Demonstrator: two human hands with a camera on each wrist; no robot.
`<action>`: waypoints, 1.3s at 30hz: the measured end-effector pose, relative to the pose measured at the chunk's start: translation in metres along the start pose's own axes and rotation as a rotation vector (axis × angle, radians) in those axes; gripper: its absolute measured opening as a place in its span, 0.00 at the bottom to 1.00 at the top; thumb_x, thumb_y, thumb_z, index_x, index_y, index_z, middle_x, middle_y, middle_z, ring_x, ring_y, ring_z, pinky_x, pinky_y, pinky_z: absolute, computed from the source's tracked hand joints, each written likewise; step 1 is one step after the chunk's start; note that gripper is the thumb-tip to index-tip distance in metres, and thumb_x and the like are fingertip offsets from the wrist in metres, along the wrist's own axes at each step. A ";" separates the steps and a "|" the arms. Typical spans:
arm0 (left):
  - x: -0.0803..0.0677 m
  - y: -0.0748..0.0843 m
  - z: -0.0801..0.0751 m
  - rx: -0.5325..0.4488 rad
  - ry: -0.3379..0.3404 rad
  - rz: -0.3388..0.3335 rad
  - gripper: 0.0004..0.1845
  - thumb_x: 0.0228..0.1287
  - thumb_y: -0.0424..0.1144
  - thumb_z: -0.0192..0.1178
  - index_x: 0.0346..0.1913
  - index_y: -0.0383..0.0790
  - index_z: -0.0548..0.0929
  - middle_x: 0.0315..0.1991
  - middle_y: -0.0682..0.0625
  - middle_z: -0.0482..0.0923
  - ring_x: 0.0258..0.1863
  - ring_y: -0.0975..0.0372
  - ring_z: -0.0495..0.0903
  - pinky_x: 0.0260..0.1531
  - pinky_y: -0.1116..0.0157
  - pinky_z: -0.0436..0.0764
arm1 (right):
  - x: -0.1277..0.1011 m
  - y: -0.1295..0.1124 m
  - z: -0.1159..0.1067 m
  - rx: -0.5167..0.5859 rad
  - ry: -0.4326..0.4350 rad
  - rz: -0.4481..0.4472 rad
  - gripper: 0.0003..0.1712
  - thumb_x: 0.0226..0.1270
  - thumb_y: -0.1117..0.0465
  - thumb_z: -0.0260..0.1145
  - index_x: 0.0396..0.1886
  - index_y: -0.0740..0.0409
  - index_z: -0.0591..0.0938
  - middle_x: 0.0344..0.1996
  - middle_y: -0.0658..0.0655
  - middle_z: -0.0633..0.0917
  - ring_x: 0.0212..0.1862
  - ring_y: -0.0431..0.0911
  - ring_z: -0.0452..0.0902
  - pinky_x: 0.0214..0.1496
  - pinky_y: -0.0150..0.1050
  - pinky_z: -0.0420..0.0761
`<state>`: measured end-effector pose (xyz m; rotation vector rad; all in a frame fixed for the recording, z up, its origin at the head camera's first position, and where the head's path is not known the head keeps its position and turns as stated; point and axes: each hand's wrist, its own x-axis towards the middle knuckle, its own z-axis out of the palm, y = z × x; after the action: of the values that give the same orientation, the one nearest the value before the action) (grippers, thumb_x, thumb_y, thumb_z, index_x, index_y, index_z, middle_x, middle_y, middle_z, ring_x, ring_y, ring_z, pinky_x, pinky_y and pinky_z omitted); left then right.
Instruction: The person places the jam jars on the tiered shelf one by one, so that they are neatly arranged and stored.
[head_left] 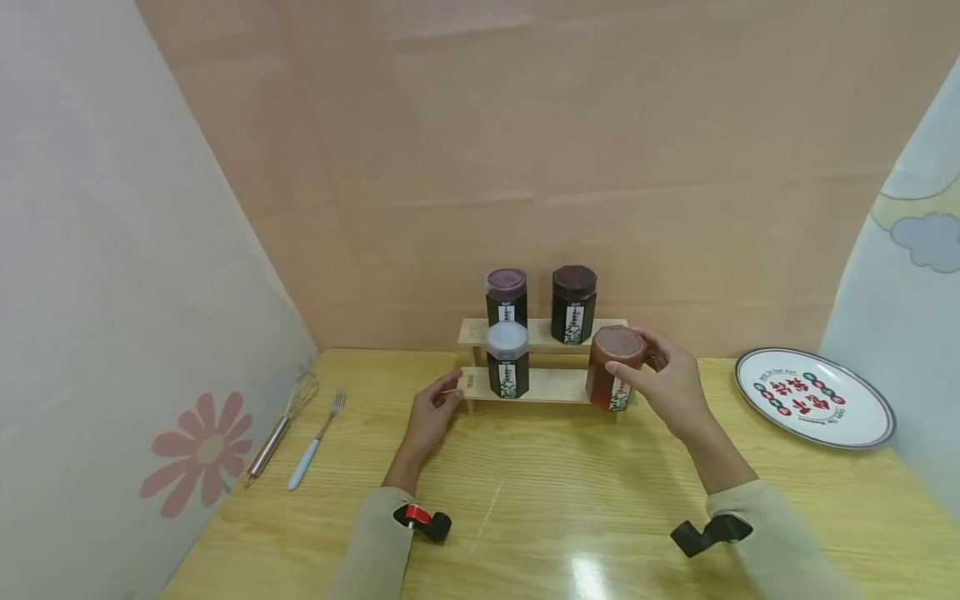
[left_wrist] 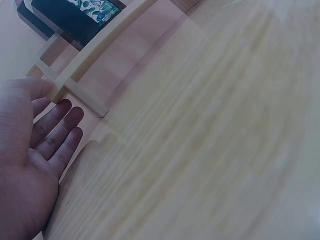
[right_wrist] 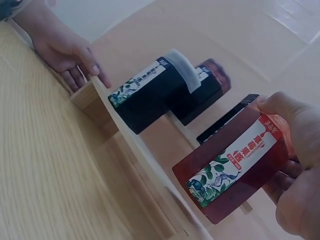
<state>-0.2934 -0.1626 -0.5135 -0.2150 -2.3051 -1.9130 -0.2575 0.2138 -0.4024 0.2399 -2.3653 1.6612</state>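
Observation:
My right hand grips a red jar near its lid, fingers behind and thumb in front. The red jar is upright in the head view, at the right end of the lower tier of a two-tier wooden rack. With thumb and fingers, my left hand holds the left end of that lower tier. A dark jar with a whitish lid stands on the lower tier near the left hand. Two more dark jars, one with a purple lid and one with a dark red lid, stand on the upper tier.
A whisk and a fork with a pale blue handle lie on the wooden table at the left. At the right is a white oval plate with red lettering. A pinkish backdrop hangs behind the rack.

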 end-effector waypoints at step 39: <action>-0.001 0.001 -0.002 0.011 -0.003 -0.001 0.22 0.76 0.36 0.61 0.70 0.40 0.78 0.64 0.38 0.79 0.60 0.49 0.81 0.56 0.74 0.81 | 0.010 0.009 0.047 0.024 -0.045 0.003 0.45 0.65 0.50 0.77 0.76 0.55 0.67 0.67 0.61 0.78 0.67 0.49 0.76 0.58 0.20 0.77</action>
<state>-0.2923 -0.1640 -0.5124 -0.2161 -2.3180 -1.9014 -0.2739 0.1730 -0.4230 0.2815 -2.3797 1.7041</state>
